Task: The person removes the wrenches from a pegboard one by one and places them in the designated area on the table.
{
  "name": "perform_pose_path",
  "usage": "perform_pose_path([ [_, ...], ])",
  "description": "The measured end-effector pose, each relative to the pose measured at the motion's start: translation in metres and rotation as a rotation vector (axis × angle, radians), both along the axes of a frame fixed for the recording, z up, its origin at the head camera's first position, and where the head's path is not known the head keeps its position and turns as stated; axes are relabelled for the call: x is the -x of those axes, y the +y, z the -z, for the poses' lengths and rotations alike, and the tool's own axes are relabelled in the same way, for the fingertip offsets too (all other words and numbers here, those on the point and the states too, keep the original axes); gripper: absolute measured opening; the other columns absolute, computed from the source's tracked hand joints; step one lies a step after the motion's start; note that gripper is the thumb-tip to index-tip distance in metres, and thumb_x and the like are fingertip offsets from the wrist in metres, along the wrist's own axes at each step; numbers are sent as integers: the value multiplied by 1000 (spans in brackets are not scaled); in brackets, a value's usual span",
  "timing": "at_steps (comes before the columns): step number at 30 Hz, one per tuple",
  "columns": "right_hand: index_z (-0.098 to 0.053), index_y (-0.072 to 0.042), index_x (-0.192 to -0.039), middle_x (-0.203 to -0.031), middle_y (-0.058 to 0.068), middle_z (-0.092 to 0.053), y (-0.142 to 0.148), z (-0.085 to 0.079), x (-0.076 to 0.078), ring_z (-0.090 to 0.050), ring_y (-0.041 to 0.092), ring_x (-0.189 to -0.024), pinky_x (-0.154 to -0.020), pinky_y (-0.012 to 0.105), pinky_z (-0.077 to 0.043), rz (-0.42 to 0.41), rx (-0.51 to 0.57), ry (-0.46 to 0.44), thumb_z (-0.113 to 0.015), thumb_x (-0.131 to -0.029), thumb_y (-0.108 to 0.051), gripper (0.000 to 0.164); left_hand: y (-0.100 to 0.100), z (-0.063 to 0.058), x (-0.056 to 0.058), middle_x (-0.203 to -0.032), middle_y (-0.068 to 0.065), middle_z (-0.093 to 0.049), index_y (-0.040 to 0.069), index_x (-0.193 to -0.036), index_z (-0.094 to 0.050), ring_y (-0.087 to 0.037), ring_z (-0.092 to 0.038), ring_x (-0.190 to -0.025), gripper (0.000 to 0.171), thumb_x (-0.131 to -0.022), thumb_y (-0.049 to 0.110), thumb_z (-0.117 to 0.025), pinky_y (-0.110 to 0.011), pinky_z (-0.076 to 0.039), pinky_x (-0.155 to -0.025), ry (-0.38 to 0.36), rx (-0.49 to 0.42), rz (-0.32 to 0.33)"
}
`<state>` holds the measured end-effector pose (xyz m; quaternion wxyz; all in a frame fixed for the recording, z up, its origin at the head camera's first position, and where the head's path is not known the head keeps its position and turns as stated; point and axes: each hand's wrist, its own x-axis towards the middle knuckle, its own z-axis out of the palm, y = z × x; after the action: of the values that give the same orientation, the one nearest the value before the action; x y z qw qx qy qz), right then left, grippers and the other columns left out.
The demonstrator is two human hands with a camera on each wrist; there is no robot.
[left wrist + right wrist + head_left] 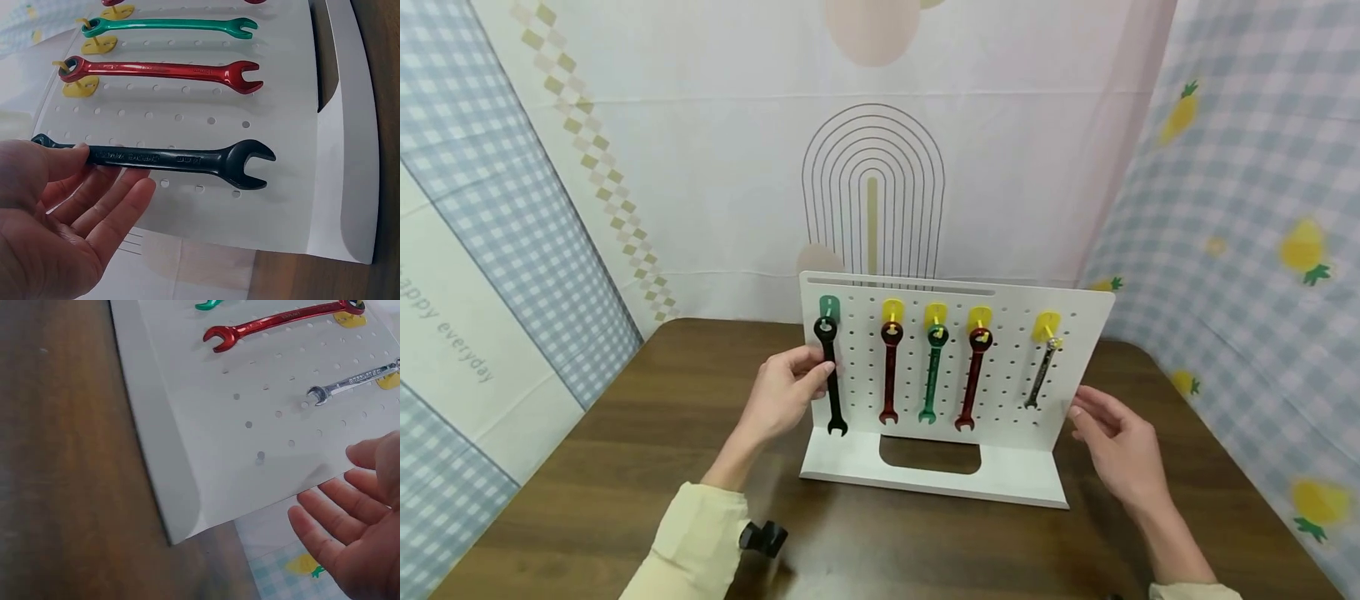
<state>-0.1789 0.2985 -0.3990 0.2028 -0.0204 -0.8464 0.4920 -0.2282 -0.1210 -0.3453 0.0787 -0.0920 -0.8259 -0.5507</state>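
Observation:
A white pegboard stand [1011, 467] stands upright on the table with a row of combination wrenches on its hooks. My left hand [784, 392] pinches the black wrench [832, 387] at the board's left side, thumb in front and fingers behind; its ring end is at the green hook [829, 307]. My right hand [1123, 454] is at the board's right edge with relaxed fingers, thumb toward the front; whether it touches is unclear. Nearest to it hangs a small silver wrench [353, 381]. Between hang a red wrench [890, 375], a green wrench [932, 375] and another red wrench [973, 379].
The stand rests on a dark wooden table [925, 550], its base having a cut-out slot. Yellow hooks [1047, 325] carry the other wrenches. Behind the table hangs a white patterned cloth [722, 183], and a checked cloth [1240, 333] hangs on the right.

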Motion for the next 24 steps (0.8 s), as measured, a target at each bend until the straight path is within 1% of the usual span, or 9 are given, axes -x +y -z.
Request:
perform_pose_path([
  [1,-63,5,-139,-127,29,-71,0,-2,2,-66,-13,-82,-69,13,-59,15,-22,-8,-65,-106,-20,41,-1,0,-1,-105,-19,-78,-4,-111,-71,-16,-69,-81,14,-104,8,-66,-32,-66,-78,-5,-7,2],
  [3,-68,3,-134,-116,23,-76,0,-6,7,-67,-9,-77,-67,14,-58,48,-32,-28,-67,-105,-22,39,-2,0,-3,-107,-21,-78,-4,-110,-70,-16,-69,-81,14,-104,7,-65,-30,-66,-76,-16,-20,6],
  [5,-72,2,-128,-102,8,-79,0,-8,11,-68,-5,-73,-66,15,-59,81,-17,-49,-70,-103,-25,37,-3,-1,-6,-109,-22,-78,-5,-110,-70,-16,-69,-81,14,-104,7,-65,-30,-66,-76,-26,-28,14],
  [7,-74,1,-124,-92,-7,-77,1,-10,14,-70,-1,-72,-65,16,-59,106,14,-63,-72,-102,-26,36,-4,-2,-7,-110,-23,-78,-5,-110,-70,-17,-70,-81,14,-105,8,-65,-30,-66,-76,-27,-27,22],
  [9,-75,1,-122,-86,-17,-73,3,-11,17,-71,1,-72,-65,16,-60,120,40,-71,-74,-101,-28,36,-4,-3,-8,-108,-22,-78,-3,-110,-71,-19,-70,-81,14,-104,8,-65,-32,-66,-75,-24,-20,20],
  [11,-75,0,-122,-84,-20,-71,5,-11,19,-71,2,-73,-64,17,-59,123,48,-80,-75,-100,-30,38,-3,-5,-9,-104,-21,-78,-2,-110,-72,-21,-70,-79,14,-104,9,-66,-35,-67,-75,-19,-15,22],
  [17,-75,1,-120,-80,-16,-74,10,-6,23,-71,5,-71,-64,20,-59,109,93,-109,-78,-98,-33,41,-4,-7,-15,-90,-12,-73,-2,-110,-71,-24,-70,-73,14,-104,10,-66,-32,-66,-68,-34,1,41],
  [20,-75,1,-120,-82,-16,-75,11,-4,23,-71,6,-70,-65,21,-60,102,106,-115,-78,-98,-34,42,-5,-8,-18,-84,-9,-68,-4,-111,-70,-22,-68,-69,16,-104,10,-66,-32,-66,-66,-40,0,54],
  [24,-75,1,-122,-82,-18,-74,12,-3,24,-70,6,-70,-66,23,-61,94,95,-122,-78,-98,-35,44,-7,-11,-21,-84,-9,-69,-5,-111,-70,-19,-67,-66,16,-104,9,-65,-35,-66,-64,-37,-7,83],
])
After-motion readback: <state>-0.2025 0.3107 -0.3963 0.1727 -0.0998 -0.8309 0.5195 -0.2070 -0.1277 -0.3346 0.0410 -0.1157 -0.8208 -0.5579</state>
